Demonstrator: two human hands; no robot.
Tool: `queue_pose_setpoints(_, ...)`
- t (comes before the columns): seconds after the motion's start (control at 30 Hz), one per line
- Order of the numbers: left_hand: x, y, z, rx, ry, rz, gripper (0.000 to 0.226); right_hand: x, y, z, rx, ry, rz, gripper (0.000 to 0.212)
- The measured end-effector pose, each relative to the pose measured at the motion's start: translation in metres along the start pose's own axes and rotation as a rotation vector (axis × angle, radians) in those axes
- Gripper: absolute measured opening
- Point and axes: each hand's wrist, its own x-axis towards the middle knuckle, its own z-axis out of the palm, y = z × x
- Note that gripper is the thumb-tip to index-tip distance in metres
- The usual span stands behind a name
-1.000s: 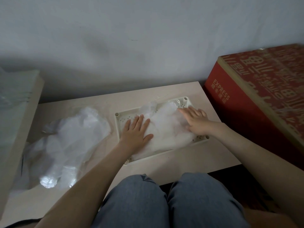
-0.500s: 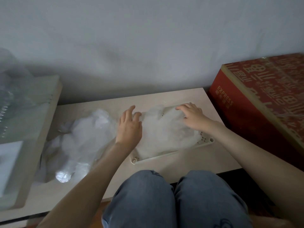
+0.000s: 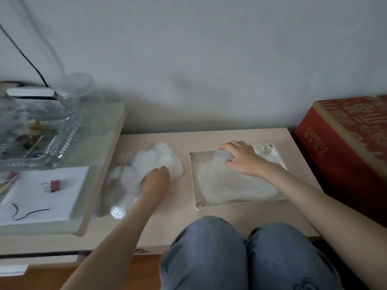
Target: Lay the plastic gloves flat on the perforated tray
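Fetching more: digging curled left hand [image 3: 155,181] into glove pile [image 3: 150,162], maybe pinching one. Pressing flat gloves [image 3: 226,185] on perforated tray [image 3: 192,178] with loose-fingered right hand [image 3: 244,161]. Next: lift, spread flat.

Gloves [image 3: 230,185] flat on perforated tray [image 3: 193,181], pile [image 3: 146,162] beside
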Motion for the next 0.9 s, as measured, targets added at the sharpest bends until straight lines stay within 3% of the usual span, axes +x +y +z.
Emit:
queue_pose_setpoints(0.17,-0.001,0.008,-0.025,-0.352,0.188,-0.108,0.022,-0.004,-0.007,-0.005,0.166,-0.053,0.015,0.048)
queue_pose_setpoints(0.27,0.001,0.012,-0.038,-0.584,0.212,-0.206,0.014,-0.003,-0.010,-0.002,0.341,-0.082,0.035,0.048)
queue_pose_setpoints(0.4,0.004,0.017,-0.051,-0.782,0.242,-0.205,0.009,0.001,-0.016,0.002,0.548,-0.114,0.068,0.044)
queue_pose_setpoints(0.53,0.003,0.019,-0.054,-0.846,0.206,-0.191,0.024,0.008,-0.021,0.005,0.693,-0.206,0.103,0.038)
queue_pose_setpoints(0.67,0.003,0.014,-0.049,-0.886,0.121,-0.261,0.017,0.009,-0.026,0.008,0.679,-0.289,0.089,0.037)
queue_pose_setpoints(0.77,0.003,0.012,-0.054,-0.816,0.171,-0.270,0.035,0.011,-0.027,0.009,0.700,-0.289,0.090,0.034)
queue_pose_setpoints(0.83,0.001,0.016,-0.063,-0.777,0.248,-0.259,0.036,0.014,-0.028,0.009,0.753,-0.238,0.088,0.030)
queue_pose_setpoints(0.9,-0.001,0.026,-0.077,-1.036,0.275,-0.256,0.034,0.019,-0.030,0.010,0.877,-0.184,0.070,0.025)
